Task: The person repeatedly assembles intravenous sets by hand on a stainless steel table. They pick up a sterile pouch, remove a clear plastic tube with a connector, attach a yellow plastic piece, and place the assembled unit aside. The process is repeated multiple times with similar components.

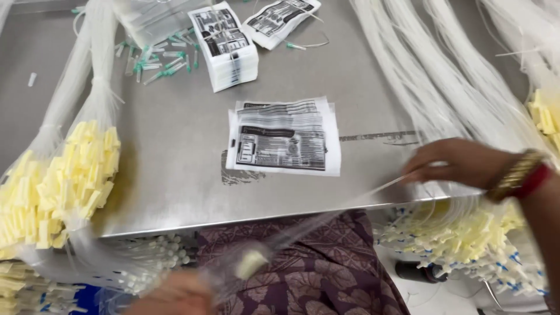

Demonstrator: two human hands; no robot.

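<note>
My right hand point(455, 163) is at the right edge of the metal table point(175, 146), fingers pinched on a thin clear tube point(350, 201) that stretches down and left across the table's front edge. My left hand point(175, 294) is low at the bottom of the view, blurred, holding the tube's other end near its pale yellow connector point(252, 263). A gold bracelet and red bangle sit on my right wrist. A small stack of printed pouches point(284, 137) lies flat on the table between my hands.
Bundles of clear tubes with yellow connectors hang at the left point(64, 175) and right point(461, 233). More tube bundles point(431, 64) cross the right of the table. A taller pouch stack point(224, 44) and scattered green-capped needles point(160, 61) lie at the back.
</note>
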